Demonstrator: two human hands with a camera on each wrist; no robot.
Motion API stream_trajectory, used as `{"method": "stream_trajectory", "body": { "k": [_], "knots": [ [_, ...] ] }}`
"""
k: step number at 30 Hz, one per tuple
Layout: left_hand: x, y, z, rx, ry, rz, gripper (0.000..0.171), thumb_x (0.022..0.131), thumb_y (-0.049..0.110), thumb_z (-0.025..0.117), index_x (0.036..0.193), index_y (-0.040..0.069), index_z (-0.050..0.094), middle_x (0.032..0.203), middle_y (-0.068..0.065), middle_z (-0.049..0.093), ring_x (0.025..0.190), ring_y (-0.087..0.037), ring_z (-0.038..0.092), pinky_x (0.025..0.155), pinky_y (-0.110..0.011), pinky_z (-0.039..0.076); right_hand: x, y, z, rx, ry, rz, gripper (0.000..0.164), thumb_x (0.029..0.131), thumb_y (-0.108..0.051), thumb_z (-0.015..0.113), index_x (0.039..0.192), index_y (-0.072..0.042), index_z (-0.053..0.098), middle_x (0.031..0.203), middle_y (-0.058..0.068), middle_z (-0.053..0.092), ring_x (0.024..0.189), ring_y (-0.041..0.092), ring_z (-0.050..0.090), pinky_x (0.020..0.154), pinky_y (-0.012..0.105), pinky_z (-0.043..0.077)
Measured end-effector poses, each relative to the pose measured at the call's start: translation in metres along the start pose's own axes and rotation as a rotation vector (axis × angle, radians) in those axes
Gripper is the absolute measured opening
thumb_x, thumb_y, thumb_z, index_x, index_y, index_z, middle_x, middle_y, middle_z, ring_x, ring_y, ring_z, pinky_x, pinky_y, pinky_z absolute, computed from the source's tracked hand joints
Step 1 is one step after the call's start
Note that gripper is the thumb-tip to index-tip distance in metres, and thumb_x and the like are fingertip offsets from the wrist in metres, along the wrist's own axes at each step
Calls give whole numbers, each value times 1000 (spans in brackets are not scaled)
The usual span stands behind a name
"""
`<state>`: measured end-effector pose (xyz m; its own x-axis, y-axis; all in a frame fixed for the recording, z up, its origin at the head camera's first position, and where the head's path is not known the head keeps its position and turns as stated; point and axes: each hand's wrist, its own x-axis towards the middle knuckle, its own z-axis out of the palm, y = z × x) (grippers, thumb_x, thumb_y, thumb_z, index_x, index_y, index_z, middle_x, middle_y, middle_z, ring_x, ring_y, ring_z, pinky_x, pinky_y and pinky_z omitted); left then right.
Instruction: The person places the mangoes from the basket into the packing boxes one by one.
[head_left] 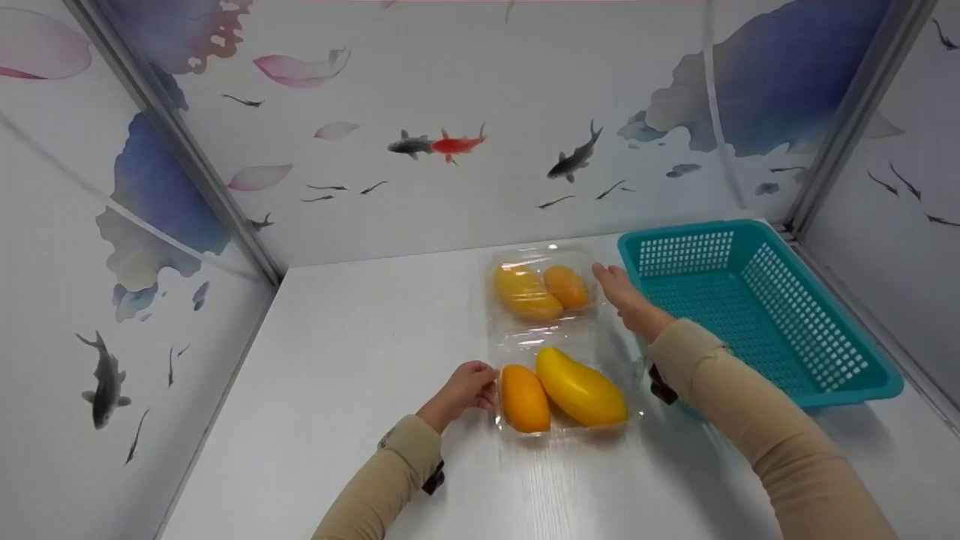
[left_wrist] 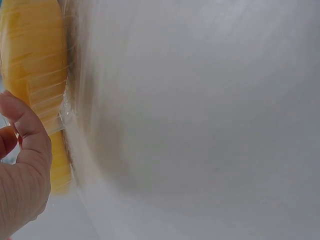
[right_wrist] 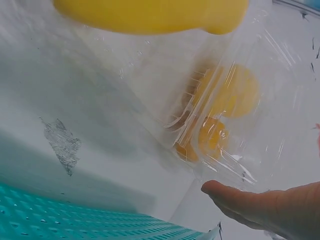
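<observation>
A clear plastic clamshell box (head_left: 496,429) on the white table holds a small orange-yellow mango (head_left: 525,397) and a larger yellow mango (head_left: 581,388). Behind them, two more mangoes (head_left: 527,291) show through glossy clear plastic (head_left: 517,253). My left hand (head_left: 466,388) is at the near box's left side, its curled index finger and thumb pinching the plastic edge; the left wrist view shows this hand (left_wrist: 27,160) close against the wall. Along the far plastic's right edge, my right hand (head_left: 626,300) is held with straight fingers, its fingertips right at the corner in the right wrist view.
A teal plastic basket (head_left: 847,394) with perforated walls stands to the right, beside my right forearm. White panels (head_left: 510,210) printed with fish and petals enclose the table (head_left: 360,337) at the back and both sides.
</observation>
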<state>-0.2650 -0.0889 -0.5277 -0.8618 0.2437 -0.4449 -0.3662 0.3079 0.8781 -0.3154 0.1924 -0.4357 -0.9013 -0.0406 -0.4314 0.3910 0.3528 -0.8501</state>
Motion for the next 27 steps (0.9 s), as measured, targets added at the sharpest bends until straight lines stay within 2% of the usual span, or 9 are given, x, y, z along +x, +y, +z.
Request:
{"method": "stream_trajectory", "body": {
  "k": [5,10,15,19,23,27],
  "knots": [
    [2,-1,0,-3,-5,-1,22,94,22,49,103,2,51,73,-4,50,56,-12,49,53,-18,50,-4,2,-3,12,30,-35,75,94,-57,19,145,-12,-14,153,11,-10,139,35,4,110,53,12],
    [1,0,0,-16,-4,2,21,94,22,49,100,2,51,71,-3,50,55,-12,49,52,-18,49,-12,3,-10,33,14,-71,77,93,-59,14,146,-7,-6,152,19,4,137,36,10,111,53,12],
    [1,0,1,-34,-9,-2,20,94,22,50,97,2,50,70,-3,49,53,-11,48,50,-18,48,-24,5,-12,85,57,-173,75,94,-57,13,146,-4,5,150,21,13,136,37,13,112,49,14],
    [-2,-1,1,-19,-4,-13,21,95,23,49,98,2,50,70,-3,50,54,-12,49,51,-18,49,-35,9,-10,81,79,-241,72,95,-54,15,146,-4,8,150,19,16,136,35,17,111,46,17],
    [-5,-1,0,-31,-2,-30,25,95,25,47,103,1,49,72,-4,51,55,-12,50,53,-18,50,-46,15,-11,116,79,-254,68,97,-50,17,144,-1,11,148,21,19,135,36,20,110,47,19],
    [-10,-1,-2,-62,-24,-41,27,97,25,43,107,1,49,73,-4,53,55,-12,53,54,-20,51,-58,25,-11,157,70,-222,66,98,-48,18,144,-1,13,148,21,18,135,37,20,110,48,21]
  ]
}}
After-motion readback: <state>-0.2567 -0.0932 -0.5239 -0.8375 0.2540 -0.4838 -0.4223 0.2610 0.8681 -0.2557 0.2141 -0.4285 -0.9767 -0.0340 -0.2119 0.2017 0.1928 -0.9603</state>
